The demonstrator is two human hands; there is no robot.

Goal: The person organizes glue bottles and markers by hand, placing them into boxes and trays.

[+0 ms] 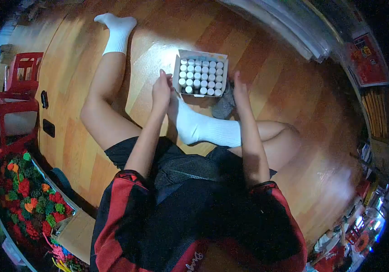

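Note:
A small open carton (176, 68) stands on the floor ahead of me, filled with rows of upright white-capped bottles (204, 77). My left hand (161, 90) is raised at the carton's left side, fingers stretched out and holding nothing. Off the carton's right side is my right hand (241, 91), its fingers extended and nothing in them. A grey fabric item (223, 107) lies between the carton and my right wrist. My foot in a white sock (193, 124) rests just below the carton, between both forearms.
On the wooden floor (72, 81) to the left lie a black phone-like object (48, 128) and a smaller black item (44, 99). A red frame (15, 102) stands beyond them. Red and green tufted pieces (31, 199) fill a container at lower left, beside a cardboard box (77, 233).

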